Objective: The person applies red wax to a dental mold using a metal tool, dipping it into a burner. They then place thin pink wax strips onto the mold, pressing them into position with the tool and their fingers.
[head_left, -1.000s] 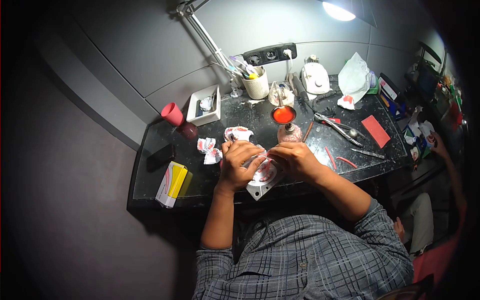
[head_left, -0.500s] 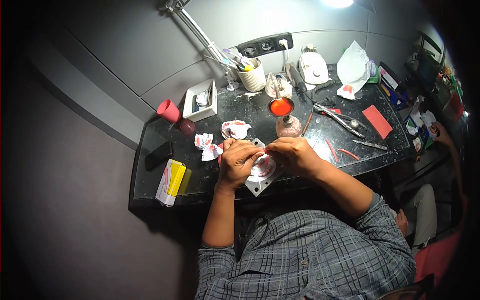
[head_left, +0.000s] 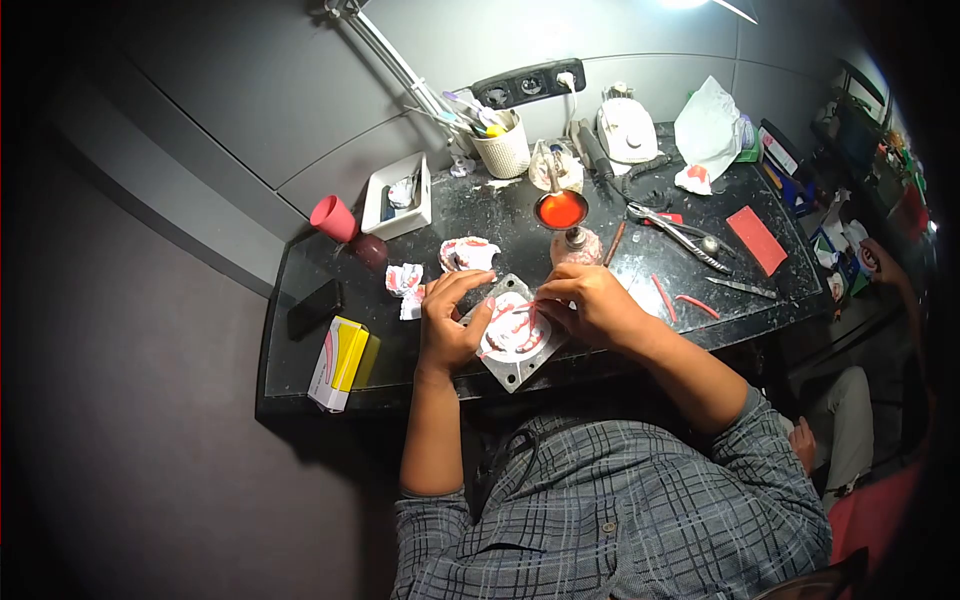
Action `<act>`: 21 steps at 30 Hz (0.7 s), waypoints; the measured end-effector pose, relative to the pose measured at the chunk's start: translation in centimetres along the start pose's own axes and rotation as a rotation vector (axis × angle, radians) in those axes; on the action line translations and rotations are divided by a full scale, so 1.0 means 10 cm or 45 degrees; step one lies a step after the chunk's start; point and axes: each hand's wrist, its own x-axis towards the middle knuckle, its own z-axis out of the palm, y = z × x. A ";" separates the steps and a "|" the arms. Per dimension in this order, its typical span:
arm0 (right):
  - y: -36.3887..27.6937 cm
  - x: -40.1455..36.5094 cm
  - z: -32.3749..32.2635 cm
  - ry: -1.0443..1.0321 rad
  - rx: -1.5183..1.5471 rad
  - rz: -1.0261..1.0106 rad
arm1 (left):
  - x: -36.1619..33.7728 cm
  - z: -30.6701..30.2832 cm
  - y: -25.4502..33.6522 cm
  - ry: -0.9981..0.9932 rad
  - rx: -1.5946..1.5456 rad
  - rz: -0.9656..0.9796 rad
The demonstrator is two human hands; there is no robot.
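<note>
In front of me a square metal plate with corner holes carries a white plaster cast with red wax pieces on it. My right hand pinches one end of a thin red wax strip, which lies over the cast's upper part. My left hand rests at the cast's left side, thumb and fingers apart, holding nothing. Just beyond my right hand stands a burner with a pinkish body. Above it sits a round pan of bright red liquid.
White-and-red casts lie left of the burner. To the right are pliers, a knife, red wax sticks and a red wax sheet. A yellow-white box stands front left. Another person's hand shows far right.
My hands have moved apart from their pinch together above the cast. My left hand has opened and shifted left; my right hand has lowered the strip to the cast.
</note>
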 end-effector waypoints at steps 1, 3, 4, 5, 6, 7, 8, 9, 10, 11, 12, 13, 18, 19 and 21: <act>-0.01 0.01 0.01 -0.002 0.000 0.000 | -0.01 0.01 -0.01 0.001 -0.001 -0.002; -0.02 0.02 0.03 -0.042 -0.036 0.005 | -0.02 0.04 -0.05 -0.025 -0.078 -0.033; -0.01 0.02 0.04 -0.043 -0.036 0.003 | -0.01 0.05 -0.05 -0.023 -0.076 -0.033; -0.02 0.02 0.04 -0.050 -0.064 -0.005 | -0.01 0.05 -0.05 -0.055 -0.099 -0.031; -0.02 0.03 0.04 -0.058 -0.091 -0.013 | 0.00 0.05 -0.05 -0.086 -0.121 -0.030; -0.02 0.04 0.05 -0.059 -0.091 -0.015 | 0.00 0.06 -0.05 -0.083 -0.121 -0.030; -0.02 0.04 0.05 -0.065 -0.092 -0.014 | 0.00 0.06 -0.06 -0.123 -0.126 -0.028; -0.02 0.05 0.05 -0.070 -0.094 -0.015 | 0.00 0.06 -0.07 -0.163 -0.131 -0.026; -0.02 0.05 0.06 -0.072 -0.093 -0.015 | 0.01 0.06 -0.07 -0.162 -0.131 -0.027; -0.03 0.05 0.05 -0.068 -0.076 -0.017 | 0.02 0.06 -0.07 -0.173 -0.160 -0.018; -0.03 0.05 0.05 -0.064 -0.060 -0.017 | 0.02 0.06 -0.08 -0.185 -0.189 -0.009; -0.04 0.05 0.05 -0.065 -0.059 -0.017 | 0.02 0.06 -0.07 -0.185 -0.189 -0.010; -0.07 0.08 0.02 -0.092 -0.017 0.015 | 0.05 0.06 -0.03 -0.242 -0.178 -0.026; -0.06 0.08 0.02 -0.093 -0.017 0.015 | 0.06 0.07 -0.02 -0.242 -0.178 -0.027; -0.04 0.08 0.02 -0.106 -0.030 0.018 | 0.08 0.08 0.01 -0.241 -0.232 -0.032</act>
